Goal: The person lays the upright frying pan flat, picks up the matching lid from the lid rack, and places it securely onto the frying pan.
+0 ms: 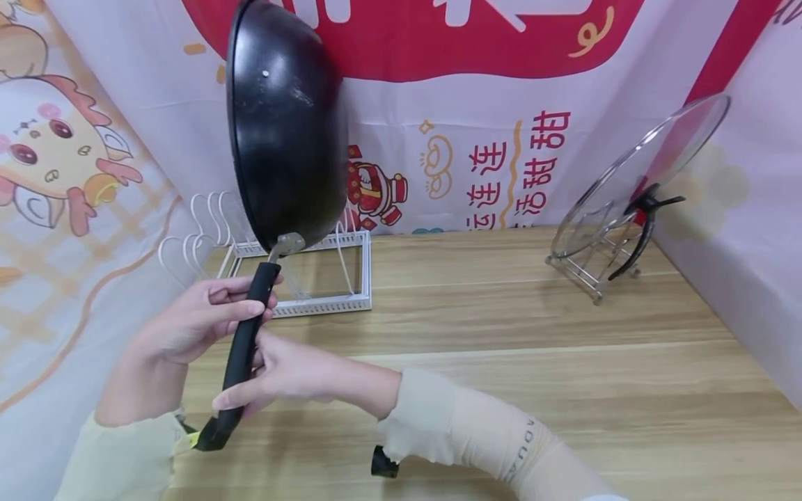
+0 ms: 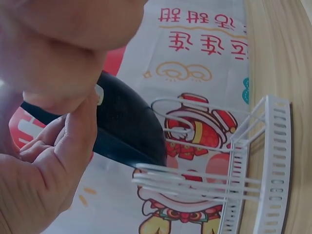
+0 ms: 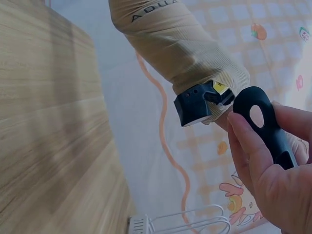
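Note:
A black wok [image 1: 288, 132] is held up on its side, its dark rounded outer face toward the right and its rim toward the left. My left hand [image 1: 194, 313] grips the upper part of its long black handle [image 1: 241, 348], close below the metal joint, with the thumb across the front. Lower down, my right hand [image 1: 285, 369] grips the same handle near its end. The hanging hole of the handle end [image 3: 265, 114] shows between right-hand fingers in the right wrist view. Behind the wok stands a white rack [image 1: 326, 306] with upright wire loops, partly hidden by wok and hands.
At the right, a glass lid [image 1: 639, 167] with a black knob leans in a small wire stand [image 1: 583, 278]. The wooden table [image 1: 501, 390] meets printed cloth [image 1: 407, 104] at the back and sides. Black wrist cameras [image 1: 384, 463] sit at the sleeves.

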`<state>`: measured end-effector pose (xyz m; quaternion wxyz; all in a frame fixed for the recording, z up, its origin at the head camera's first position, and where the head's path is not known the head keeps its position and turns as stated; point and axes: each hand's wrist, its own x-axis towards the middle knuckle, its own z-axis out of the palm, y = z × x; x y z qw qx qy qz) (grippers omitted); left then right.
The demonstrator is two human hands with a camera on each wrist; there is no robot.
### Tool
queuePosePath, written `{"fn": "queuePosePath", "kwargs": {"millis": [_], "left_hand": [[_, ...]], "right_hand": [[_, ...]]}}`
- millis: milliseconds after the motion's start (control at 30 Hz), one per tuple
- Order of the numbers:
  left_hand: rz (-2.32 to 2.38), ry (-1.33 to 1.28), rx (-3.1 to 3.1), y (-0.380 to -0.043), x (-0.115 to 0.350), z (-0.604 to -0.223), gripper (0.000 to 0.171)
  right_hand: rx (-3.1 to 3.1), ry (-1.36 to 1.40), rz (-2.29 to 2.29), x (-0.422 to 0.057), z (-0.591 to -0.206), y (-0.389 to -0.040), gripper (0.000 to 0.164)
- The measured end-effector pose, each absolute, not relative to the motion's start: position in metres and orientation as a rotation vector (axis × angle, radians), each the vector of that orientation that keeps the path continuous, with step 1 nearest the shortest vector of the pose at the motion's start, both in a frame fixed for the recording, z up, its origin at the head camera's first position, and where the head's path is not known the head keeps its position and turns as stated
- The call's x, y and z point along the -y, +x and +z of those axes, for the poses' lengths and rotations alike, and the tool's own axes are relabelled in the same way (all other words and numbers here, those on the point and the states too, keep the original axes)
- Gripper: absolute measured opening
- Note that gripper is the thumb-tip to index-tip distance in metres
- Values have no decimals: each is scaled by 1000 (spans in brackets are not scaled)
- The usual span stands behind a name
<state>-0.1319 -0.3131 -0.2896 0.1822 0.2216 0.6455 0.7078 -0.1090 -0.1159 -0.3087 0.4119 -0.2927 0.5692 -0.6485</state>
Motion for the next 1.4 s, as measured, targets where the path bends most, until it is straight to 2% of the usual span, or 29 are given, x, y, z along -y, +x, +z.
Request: {"fn": "queuePosePath", "kwargs": {"millis": [167,333,467,733,1033,1400], "left_hand": [[2007,558,-1880,-132,303,-285,39],[1993,504,-1960,-134,291,-281,34],[2013,497,-1955,-134,284,-280,33],[2103,499,-1917,-135,277,-278,29],[2184,519,-1704,-139,266,-278,23],[2162,602,-1559,-138,251,-277,27]], "right_hand": [[-1395,-734,-1649,110,-307,-111,42],[-1316,-822,-1679,106,-308,-115,24],[-1296,-857,-1685,102,-307,-117,18],[-1290,-851,-1686,94,-300,-117,23],[-1288,-911,-1663,82,-293,-118,19],[-1231,-930,-1646,62,-291,-117,19]]}}
